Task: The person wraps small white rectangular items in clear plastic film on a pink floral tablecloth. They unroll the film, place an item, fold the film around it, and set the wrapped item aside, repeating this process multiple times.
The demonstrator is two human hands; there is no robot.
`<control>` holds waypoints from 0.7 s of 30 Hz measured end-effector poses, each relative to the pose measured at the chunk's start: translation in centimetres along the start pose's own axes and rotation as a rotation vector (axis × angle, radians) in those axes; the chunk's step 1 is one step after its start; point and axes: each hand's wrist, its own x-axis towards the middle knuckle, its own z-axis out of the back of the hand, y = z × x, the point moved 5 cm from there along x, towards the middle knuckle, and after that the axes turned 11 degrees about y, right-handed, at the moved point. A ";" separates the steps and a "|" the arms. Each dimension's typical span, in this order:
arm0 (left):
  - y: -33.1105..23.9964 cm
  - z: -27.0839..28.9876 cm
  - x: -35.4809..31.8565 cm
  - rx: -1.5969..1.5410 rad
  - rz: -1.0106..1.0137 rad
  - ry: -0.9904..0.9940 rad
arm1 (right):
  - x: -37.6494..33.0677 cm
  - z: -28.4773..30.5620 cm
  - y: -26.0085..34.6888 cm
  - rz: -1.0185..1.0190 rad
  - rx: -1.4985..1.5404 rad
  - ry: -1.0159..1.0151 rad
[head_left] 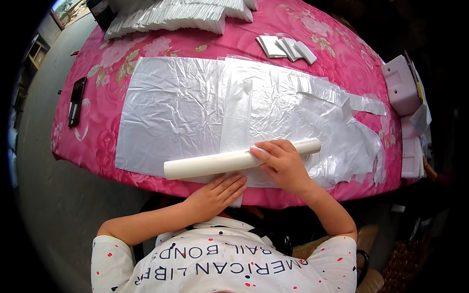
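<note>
A long white plastic pipe point(205, 165) lies slantwise over the front part of a thin, wrinkled plastic bag point(268, 107). My right hand point(284, 165) wraps round the pipe toward its right end. Just below the pipe, my left hand point(217, 194) rests flat with its fingers stretched out at the bag's near edge, holding nothing. The bag has strap-like handles spreading out on the right. On the left a smoother translucent plastic sheet point(168, 110) spreads out; I cannot tell whether it is part of the same bag.
A pink flowered cloth point(234, 41) covers the table. Folded white packets point(286, 48) lie toward the back, behind them a large stack of folded white plastic point(171, 17). A black phone point(76, 101) is at the left edge. Pale pink boxes point(403, 85) stand along the right edge.
</note>
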 end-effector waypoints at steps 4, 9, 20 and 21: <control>-0.6 -0.1 -0.3 0.081 0.027 -0.015 | 3.4 0.1 -0.6 0.045 -0.035 -0.079; -0.3 0.3 -0.6 -0.016 -0.009 -0.064 | 9.9 1.3 -6.4 -0.028 -0.111 -0.217; 2.2 2.4 -2.5 -0.351 -0.186 -0.303 | 4.2 -3.0 0.1 0.287 0.143 0.157; 2.6 2.9 -2.7 -0.429 -0.205 -0.357 | 3.2 -3.1 1.1 0.258 0.146 0.195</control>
